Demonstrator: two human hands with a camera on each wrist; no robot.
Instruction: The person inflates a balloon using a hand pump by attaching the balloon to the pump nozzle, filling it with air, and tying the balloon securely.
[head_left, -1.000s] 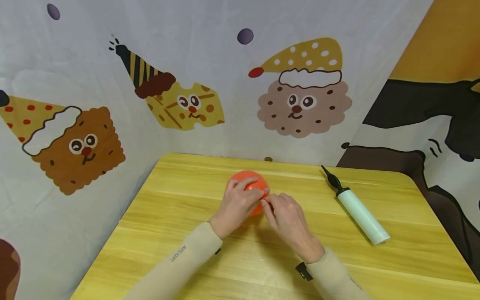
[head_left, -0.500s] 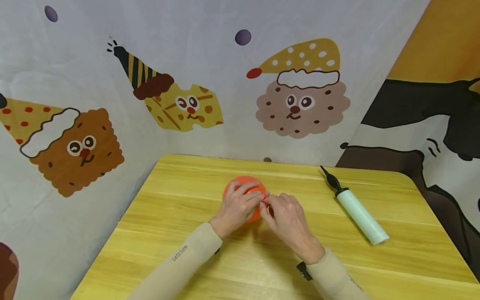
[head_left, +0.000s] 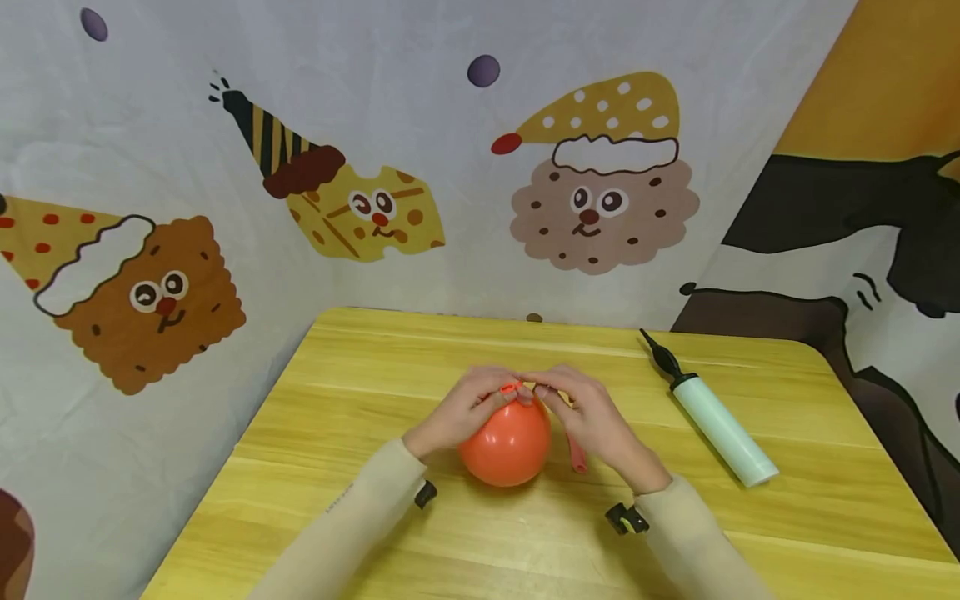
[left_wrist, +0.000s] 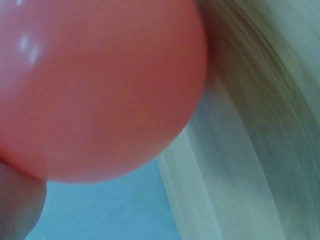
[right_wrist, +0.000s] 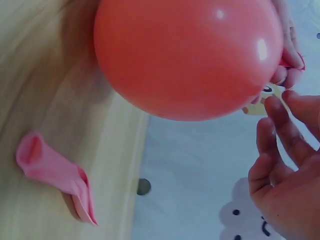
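A round, inflated orange-red balloon (head_left: 506, 448) is over the table with its neck turned up. My left hand (head_left: 453, 414) pinches that neck between thumb and fingers, and the rolled opening (head_left: 512, 387) shows above them. Next to it is my right hand (head_left: 596, 417), its fingers loosely bent near the left fingertips. The right wrist view shows a gap between this right hand (right_wrist: 290, 165) and the balloon (right_wrist: 190, 55), with nothing held. In the left wrist view the balloon (left_wrist: 110, 90) fills much of the picture and hides most of the hand.
A limp pink balloon (right_wrist: 55, 167) lies on the wooden table (head_left: 315, 500), partly behind my right hand in the head view. A pale green hand pump (head_left: 723, 429) with a black nozzle lies to the right. Behind the table hangs a cartoon-printed cloth (head_left: 465, 292).
The balloon has swung from beneath the left hand toward me, and its neck now points up. My right fingers have come off the neck. The limp pink balloon has come into sight.
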